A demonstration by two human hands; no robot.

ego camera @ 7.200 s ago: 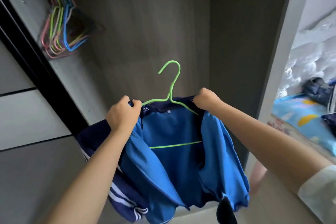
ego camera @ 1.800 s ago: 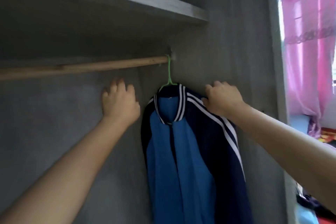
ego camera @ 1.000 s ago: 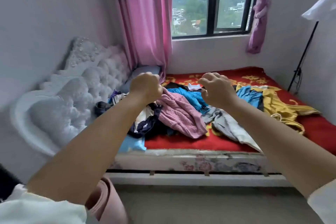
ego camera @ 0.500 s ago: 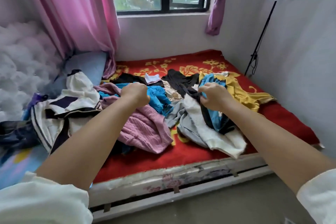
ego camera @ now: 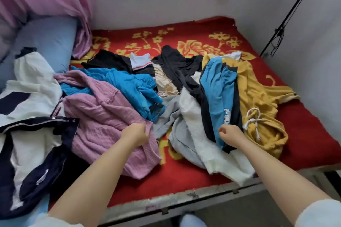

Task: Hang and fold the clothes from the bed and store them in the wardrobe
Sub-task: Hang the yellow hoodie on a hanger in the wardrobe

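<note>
1. Both arms have dropped toward the bed (ego camera: 304,134) since half a second ago, and the view has tipped down onto the clothes heap across the frame's middle.
2. Left hand (ego camera: 134,134) pinches the pink sweater (ego camera: 103,123) at its hem, left of centre.
3. Right hand (ego camera: 229,133) is curled at the blue garment (ego camera: 217,97); whether it grips, I cannot tell.
4. Best to lift one piece clear by its edge, so neighbours don't drag along.

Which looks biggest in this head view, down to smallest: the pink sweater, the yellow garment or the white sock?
1. pink sweater
2. yellow garment, somewhat smaller, though bunched up and farther off
3. white sock, clearly smallest
</note>
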